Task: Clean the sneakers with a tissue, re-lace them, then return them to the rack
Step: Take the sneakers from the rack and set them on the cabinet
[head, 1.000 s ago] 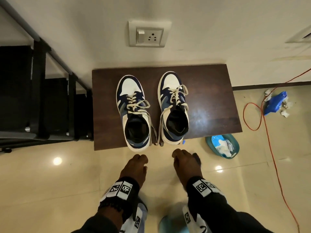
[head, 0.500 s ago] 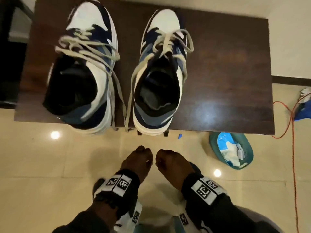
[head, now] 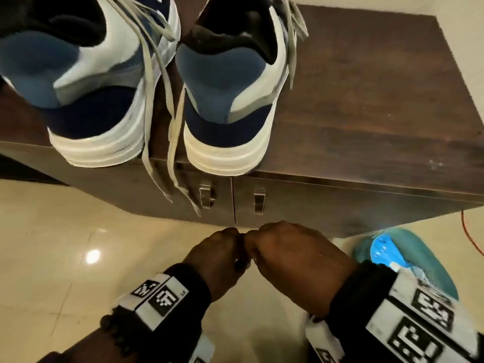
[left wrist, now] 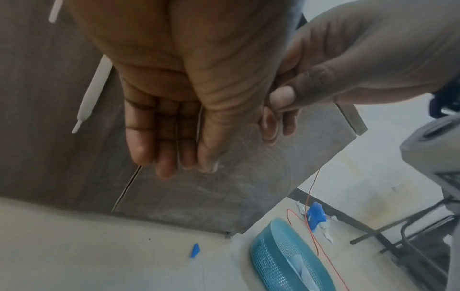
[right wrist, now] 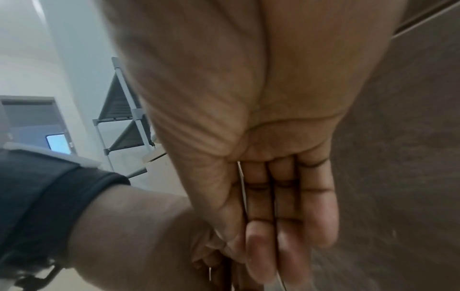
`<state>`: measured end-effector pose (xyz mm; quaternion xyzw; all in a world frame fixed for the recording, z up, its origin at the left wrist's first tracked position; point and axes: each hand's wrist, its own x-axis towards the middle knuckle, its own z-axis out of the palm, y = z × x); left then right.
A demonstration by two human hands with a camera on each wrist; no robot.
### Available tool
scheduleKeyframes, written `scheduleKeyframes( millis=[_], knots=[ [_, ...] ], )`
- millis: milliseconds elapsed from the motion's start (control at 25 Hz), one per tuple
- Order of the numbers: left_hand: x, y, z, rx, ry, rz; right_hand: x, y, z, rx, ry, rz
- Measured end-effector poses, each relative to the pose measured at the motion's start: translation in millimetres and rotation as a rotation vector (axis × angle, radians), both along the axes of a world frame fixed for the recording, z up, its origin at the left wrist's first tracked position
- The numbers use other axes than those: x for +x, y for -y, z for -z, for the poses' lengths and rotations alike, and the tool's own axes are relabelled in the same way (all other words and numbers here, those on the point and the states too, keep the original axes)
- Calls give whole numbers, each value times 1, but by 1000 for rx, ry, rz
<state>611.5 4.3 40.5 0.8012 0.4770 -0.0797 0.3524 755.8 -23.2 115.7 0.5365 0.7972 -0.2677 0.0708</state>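
Two blue-and-white sneakers, the left one (head: 99, 82) and the right one (head: 230, 82), stand heel-first on top of a dark wooden cabinet (head: 366, 100). Their grey laces (head: 157, 142) are loose and hang over the front edge; the lace tips (left wrist: 92, 92) show against the door. My left hand (head: 217, 255) and right hand (head: 293, 252) are side by side, touching each other, just below the seam between the two cabinet doors. In the wrist views the left hand's fingers (left wrist: 169, 137) and the right hand's fingers (right wrist: 281, 216) lie straight and together near the door, holding nothing.
Two metal door handles (head: 205, 196) (head: 259, 199) sit above my hands. A teal mesh basket (head: 408, 258) with white tissue stands on the floor to the right, beside a red wire (head: 471, 237). A blue scrap (left wrist: 195, 250) lies on the tiles. A metal rack (right wrist: 124, 122) stands left.
The view has dropped low and close to the cabinet front. Both hands have come together and moved forward, from apart over the floor to the door seam.
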Motion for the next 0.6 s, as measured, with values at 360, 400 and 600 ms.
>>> scheduleKeyframes(
  millis=[360, 400, 600],
  knots=[
    [-14, 13, -50, 276, 36, 84, -7, 2, -13, 75, 90, 13],
    [-14, 15, -57, 304, 40, 110, -8, 4, -13, 71, 108, 11],
    [-7, 10, -76, 454, 83, 138, 0, 6, -27, 187, 145, 68]
  ],
)
